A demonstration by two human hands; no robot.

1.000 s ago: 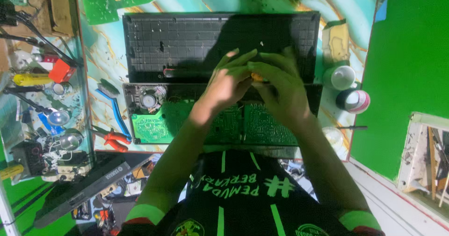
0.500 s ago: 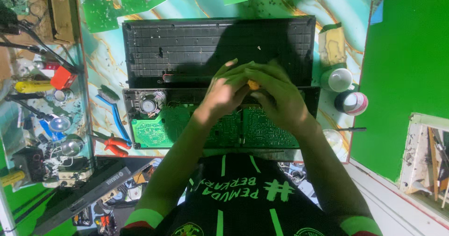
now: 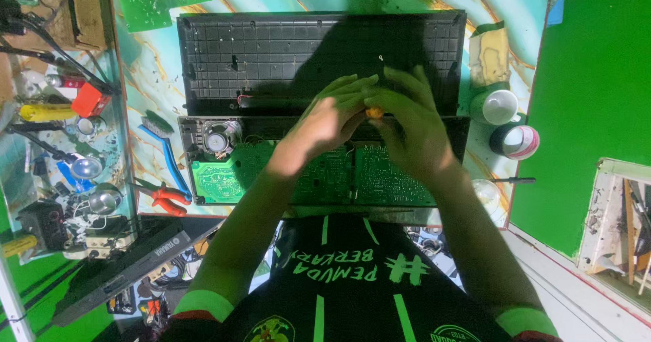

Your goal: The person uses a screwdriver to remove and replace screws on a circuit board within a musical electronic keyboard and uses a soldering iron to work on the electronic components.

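A: Where are your hands at this moment?

B: Your left hand [image 3: 332, 118] and your right hand [image 3: 413, 125] meet over the opened black case [image 3: 271, 57] that lies on the table [image 3: 156, 71]. Between them you have a small orange piece [image 3: 373, 112], just at the seam where the ribbed black half meets the half with the boards.

A: How is the grip of each hand?

B: The fingers of both hands curl in around the orange piece and touch it. The left fingertips come from the left, and the right hand covers it from the right and from above. I cannot tell which hand really carries it.

A: What lies around?

B: Under your wrists are the green circuit boards [image 3: 224, 179], with a round speaker [image 3: 217, 141] at their left. Left of the case lie a blue brush [image 3: 166, 159] and red pliers [image 3: 166, 199]. At the right stand a white cup [image 3: 500, 106] and a roll of tape [image 3: 519, 141].
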